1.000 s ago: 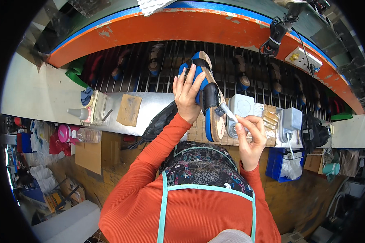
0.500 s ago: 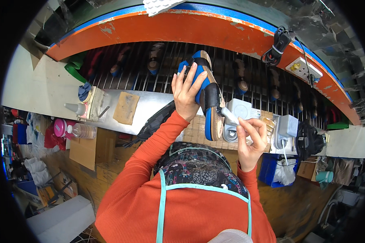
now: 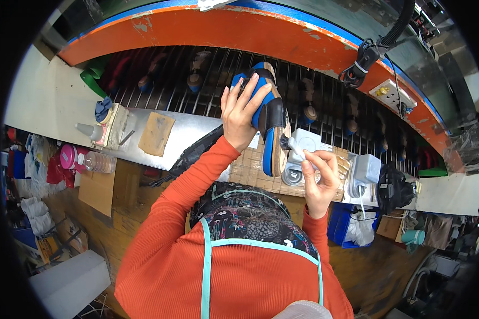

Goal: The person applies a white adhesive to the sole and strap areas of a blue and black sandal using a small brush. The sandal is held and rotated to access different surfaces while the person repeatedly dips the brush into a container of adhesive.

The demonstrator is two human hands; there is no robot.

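Observation:
My left hand [image 3: 241,118] is wrapped around a sandal [image 3: 274,117] on a blue last, its fingers spread over the toe end and the black straps. The sandal is held on its side, with its tan sole edge toward the right. A small brush [image 3: 296,149] with a whitish handle sits pinched between the thumb and fingers of my right hand [image 3: 322,178]. Its dark bristles are at the sole edge near the lower end of the sandal; I cannot tell whether they touch. Beneath the brush is a pale plastic pot [image 3: 306,139] on a brown checked board [image 3: 253,169].
Behind my hands runs a rod conveyor [image 3: 218,74] carrying several sandals, under an orange beam [image 3: 197,34] with a power socket [image 3: 395,94]. To the right stand another pale pot [image 3: 366,169] and a blue bin [image 3: 341,226]. On the left lies a tan pad [image 3: 157,134].
The view has shifted slightly, so most things sit a little further left. The brush has tilted, and its bristles now show at the sole edge. Both hands keep their hold.

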